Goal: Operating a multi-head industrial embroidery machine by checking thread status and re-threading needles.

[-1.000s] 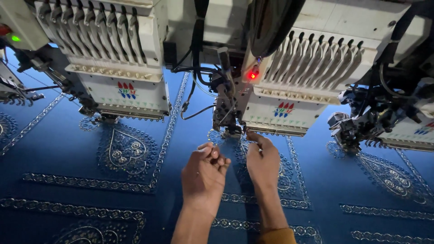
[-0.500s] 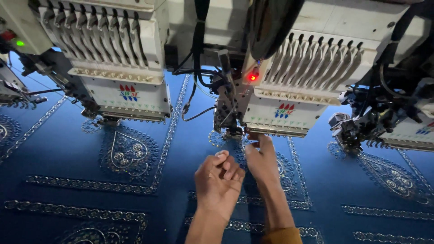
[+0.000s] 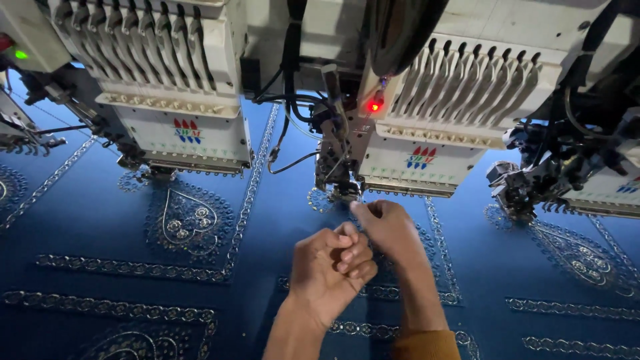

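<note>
Head view: I am looking down over a wide blue fabric with silver embroidered borders and heart-shaped motifs (image 3: 133,220), which is lying stretched flat under a row of machine heads.
Left hand: I am seeing the left hand (image 3: 331,270) curling into a loose fist, fingers folded toward the palm, hovering just above the cloth; I cannot tell whether anything is sitting inside the fist.
Right hand: the right hand (image 3: 389,227) is reaching further forward, thumb and forefinger pressing together at the tip as if pinching something fine; whatever is between them is too thin for me to make out.
Hands together: the two are sitting just beside each other, the left knuckles nearly touching the right palm.
Needle area: the right fingertips are sitting just below the dark metal needle and presser-foot assembly (image 3: 337,167) of the white embroidery machine head on the right (image 3: 433,143).
Lamp: a small red indicator light (image 3: 374,106) is glowing on that head, above the hands.
Neighbouring head: a second white embroidery head with a row of thread levers (image 3: 177,113) is standing to the left, well apart from the hands.
Sleeve: a mustard-coloured cuff (image 3: 427,345) is showing at the right wrist.
Far left: a green light (image 3: 21,55) is glowing at the frame edge.
</note>
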